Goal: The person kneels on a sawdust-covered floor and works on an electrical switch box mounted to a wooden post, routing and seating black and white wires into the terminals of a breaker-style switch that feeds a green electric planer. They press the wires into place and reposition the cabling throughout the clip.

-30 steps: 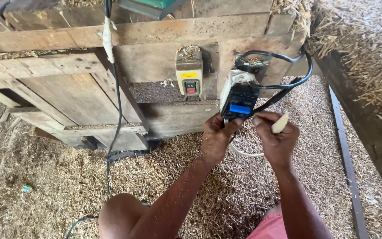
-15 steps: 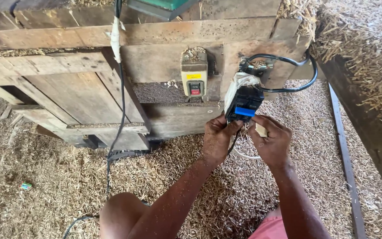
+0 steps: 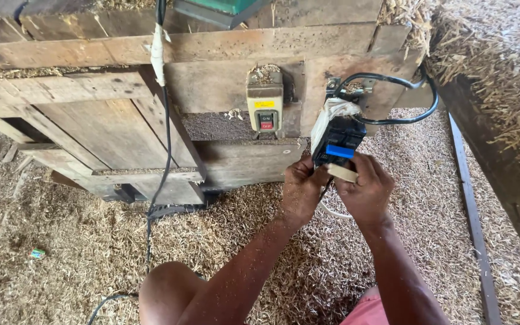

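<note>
Bright daylight fills the scene and comes from the upper right, where the pile of straw (image 3: 501,66) is washed pale, nearly overexposed at the top corner. The wooden frame (image 3: 224,45) is evenly lit, with dark shade in the recess beneath the boards at the left. Both hands (image 3: 332,189) cast soft shadows onto the chaff-covered floor (image 3: 79,253) below them. Focus is sharp across the middle; wood grain and chaff read clearly. Straight boards bow slightly toward the edges, a wide-lens curve. The knee at the bottom edge looks a little soft.
</note>
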